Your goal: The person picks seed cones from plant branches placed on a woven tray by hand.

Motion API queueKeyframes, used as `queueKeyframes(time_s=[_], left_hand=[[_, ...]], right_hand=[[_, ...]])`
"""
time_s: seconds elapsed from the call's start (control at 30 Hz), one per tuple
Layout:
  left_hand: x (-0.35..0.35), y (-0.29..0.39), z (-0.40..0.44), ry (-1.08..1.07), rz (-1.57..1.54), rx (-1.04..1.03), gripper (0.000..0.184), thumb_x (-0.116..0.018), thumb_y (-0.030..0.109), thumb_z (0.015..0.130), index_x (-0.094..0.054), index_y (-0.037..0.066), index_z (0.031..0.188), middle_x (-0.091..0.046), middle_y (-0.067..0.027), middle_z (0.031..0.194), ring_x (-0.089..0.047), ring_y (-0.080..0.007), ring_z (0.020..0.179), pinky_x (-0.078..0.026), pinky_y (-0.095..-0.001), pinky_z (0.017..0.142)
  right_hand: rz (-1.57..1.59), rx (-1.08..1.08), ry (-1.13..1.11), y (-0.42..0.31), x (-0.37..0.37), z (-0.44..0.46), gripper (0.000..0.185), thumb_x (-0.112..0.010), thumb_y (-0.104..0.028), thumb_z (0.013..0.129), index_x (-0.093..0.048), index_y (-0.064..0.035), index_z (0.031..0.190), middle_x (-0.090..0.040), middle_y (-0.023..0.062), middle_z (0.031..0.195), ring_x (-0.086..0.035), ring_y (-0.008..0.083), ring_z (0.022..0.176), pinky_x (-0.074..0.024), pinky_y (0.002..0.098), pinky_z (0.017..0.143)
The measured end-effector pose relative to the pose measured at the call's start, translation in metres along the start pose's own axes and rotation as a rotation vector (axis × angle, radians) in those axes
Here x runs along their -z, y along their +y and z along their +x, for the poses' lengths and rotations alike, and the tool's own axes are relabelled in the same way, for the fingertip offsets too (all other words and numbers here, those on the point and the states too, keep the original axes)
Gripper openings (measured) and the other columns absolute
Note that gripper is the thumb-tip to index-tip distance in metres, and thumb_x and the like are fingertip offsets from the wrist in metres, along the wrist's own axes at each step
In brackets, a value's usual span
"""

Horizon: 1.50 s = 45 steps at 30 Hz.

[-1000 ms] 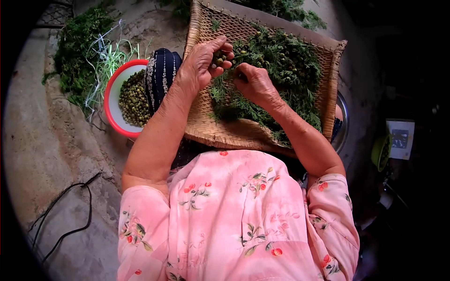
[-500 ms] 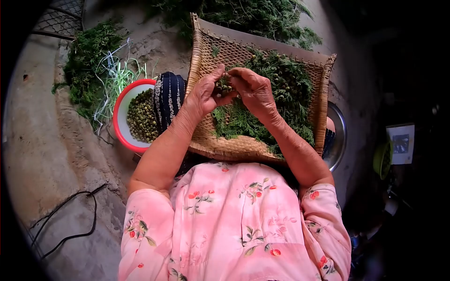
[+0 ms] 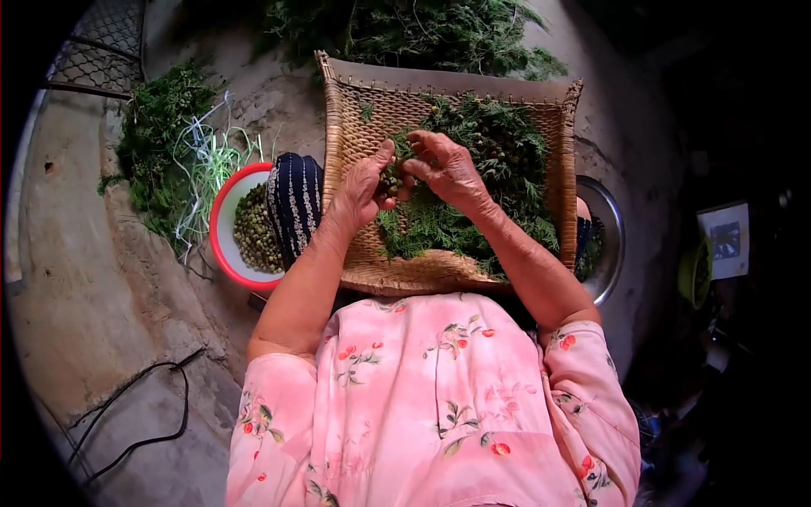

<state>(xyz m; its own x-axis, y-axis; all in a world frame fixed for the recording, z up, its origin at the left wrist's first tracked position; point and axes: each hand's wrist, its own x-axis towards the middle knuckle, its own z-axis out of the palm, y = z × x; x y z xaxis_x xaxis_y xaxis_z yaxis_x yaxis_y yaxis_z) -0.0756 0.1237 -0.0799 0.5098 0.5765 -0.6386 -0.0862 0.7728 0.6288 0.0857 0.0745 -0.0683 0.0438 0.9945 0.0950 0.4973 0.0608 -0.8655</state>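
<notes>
My left hand (image 3: 361,190) is closed around an evergreen sprig, with several small green cones (image 3: 389,181) gathered in its curled fingers. Against the leafy part of the sprig (image 3: 402,149), my right hand (image 3: 448,171) has its thumb and fingers bent in a pinch; the exact contact at the fingertips is partly hidden. Both hands are above a woven basket tray (image 3: 355,260) resting across the lap. Cut evergreen foliage (image 3: 515,160) with cones heaps on the tray's right and middle.
A red-rimmed white bowl (image 3: 221,245) of picked cones (image 3: 256,232) is beside the left knee. A metal basin (image 3: 615,228) stands to the right. Branches (image 3: 422,34) lie beyond the tray, with more greenery (image 3: 160,144) and pale plastic strings (image 3: 211,156) at left. A black cable (image 3: 182,406) crosses the floor.
The view has shifted, so the tray appears lower and further left. My right hand has moved slightly apart from my left, its fingers spreading a little, and more of the sprig shows between them.
</notes>
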Motion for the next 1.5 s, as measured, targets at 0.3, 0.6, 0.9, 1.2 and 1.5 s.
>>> queueKeyframes(time_s=[0.3, 0.6, 0.9, 1.2, 1.5], left_hand=[[-0.004, -0.008, -0.007, -0.139, 0.101, -0.036, 0.041, -0.053, 0.046, 0.088, -0.059, 0.005, 0.088, -0.058, -0.0043, 0.067, -0.053, -0.0090, 0.046, -0.036, -0.0173, 0.033], [0.000, -0.001, -0.005, 0.004, 0.019, 0.030, 0.026, -0.056, 0.032, 0.089, -0.057, 0.006, 0.084, -0.057, -0.0044, 0.065, -0.050, -0.0104, 0.043, -0.034, -0.0171, 0.033], [-0.005, 0.008, -0.006, 0.151, -0.058, -0.005, 0.026, -0.053, 0.033, 0.090, -0.055, 0.008, 0.084, -0.057, -0.0042, 0.066, -0.050, -0.0107, 0.045, -0.032, -0.0173, 0.033], [-0.012, -0.012, -0.017, 0.272, -0.119, 0.002, 0.027, -0.057, 0.034, 0.088, -0.057, 0.008, 0.084, -0.058, -0.0039, 0.066, -0.052, -0.0126, 0.046, -0.035, -0.0177, 0.034], [-0.009, -0.046, -0.023, 0.357, -0.170, 0.058, 0.024, -0.056, 0.033, 0.088, -0.057, 0.009, 0.085, -0.058, -0.0039, 0.067, -0.052, -0.0133, 0.048, -0.035, -0.0192, 0.035]], right_hand=[[0.182, -0.035, 0.081, 0.009, -0.020, -0.013, 0.013, -0.063, -0.006, 0.076, -0.063, -0.0002, 0.088, -0.059, 0.0125, 0.073, -0.062, 0.0219, 0.066, -0.0493, 0.0317, 0.060], [0.108, -0.108, 0.194, 0.010, -0.009, -0.009, 0.011, -0.060, -0.009, 0.077, -0.060, -0.0002, 0.084, -0.061, 0.0158, 0.076, -0.061, 0.0297, 0.069, -0.0473, 0.0366, 0.062], [-0.386, -0.060, -0.442, 0.026, 0.004, -0.035, 0.027, -0.060, -0.027, 0.080, -0.059, -0.0103, 0.101, -0.060, 0.0137, 0.089, -0.060, 0.0329, 0.087, -0.0492, 0.0437, 0.072], [-0.269, 0.044, -0.374, 0.044, 0.009, -0.047, 0.017, -0.053, -0.020, 0.084, -0.057, -0.0073, 0.095, -0.059, 0.0156, 0.087, -0.059, 0.0348, 0.085, -0.0484, 0.0445, 0.070], [-0.266, 0.202, -0.323, 0.045, -0.001, -0.072, 0.009, -0.051, -0.012, 0.082, -0.055, -0.0039, 0.082, -0.057, 0.0155, 0.079, -0.059, 0.0346, 0.077, -0.0490, 0.0428, 0.063]])
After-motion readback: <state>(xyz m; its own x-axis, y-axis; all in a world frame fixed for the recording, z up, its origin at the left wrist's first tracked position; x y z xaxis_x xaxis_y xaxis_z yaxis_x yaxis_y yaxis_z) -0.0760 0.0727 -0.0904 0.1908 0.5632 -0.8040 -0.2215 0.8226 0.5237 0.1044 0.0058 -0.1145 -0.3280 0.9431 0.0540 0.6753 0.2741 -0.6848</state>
